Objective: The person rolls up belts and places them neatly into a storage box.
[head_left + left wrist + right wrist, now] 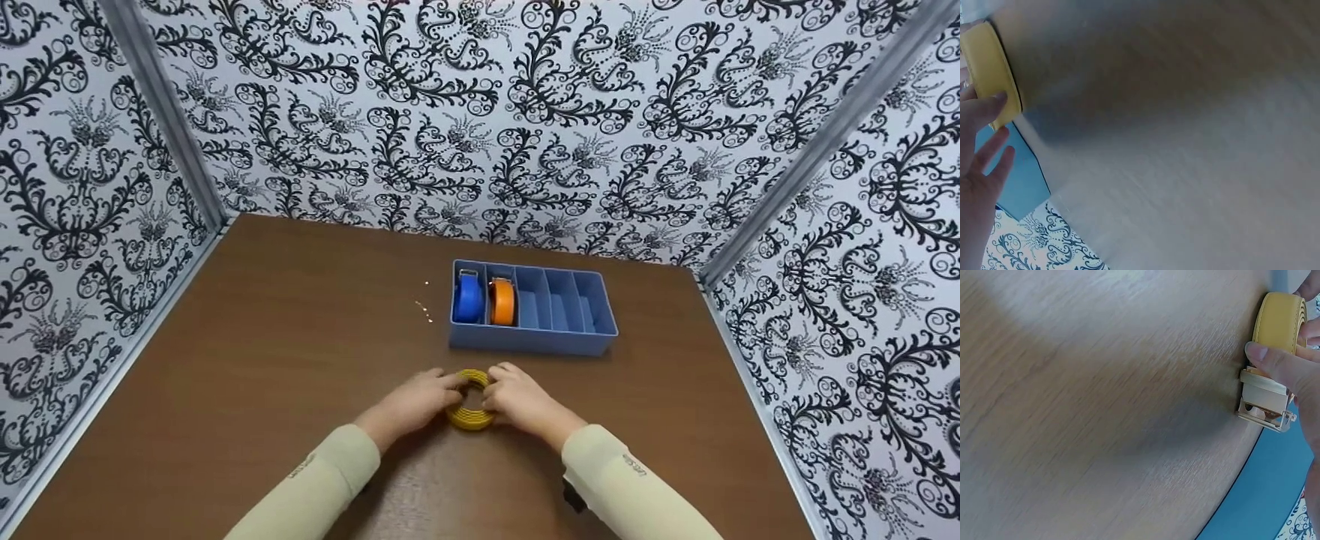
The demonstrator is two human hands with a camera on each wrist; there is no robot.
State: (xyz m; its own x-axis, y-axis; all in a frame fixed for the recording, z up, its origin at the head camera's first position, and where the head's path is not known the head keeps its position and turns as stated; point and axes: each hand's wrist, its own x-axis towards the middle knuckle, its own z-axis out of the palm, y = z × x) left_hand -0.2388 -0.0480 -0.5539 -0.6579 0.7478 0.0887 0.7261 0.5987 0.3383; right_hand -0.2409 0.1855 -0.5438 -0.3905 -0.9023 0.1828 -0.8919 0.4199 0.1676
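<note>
Between my two hands a coiled yellow belt (471,418) stands on the brown table, its layers forming a ring. My left hand (420,401) pinches the coil from the left, fingers reaching into the ring. From the right, my right hand (525,400) grips it near the metal buckle (1264,399), with the thumb on the belt's outer face in the right wrist view. The left wrist view has the yellow belt (994,67) between thumb and fingers. Behind the hands sits a blue divided box (525,341) with a rolled blue belt (470,298) and a rolled orange belt (502,302).
The box's dividers make several slots; the two belts occupy the leftmost ones. Small pale specks (424,308) lie on the table (300,322) left of the box. Patterned walls (465,112) enclose the table at the back and both sides.
</note>
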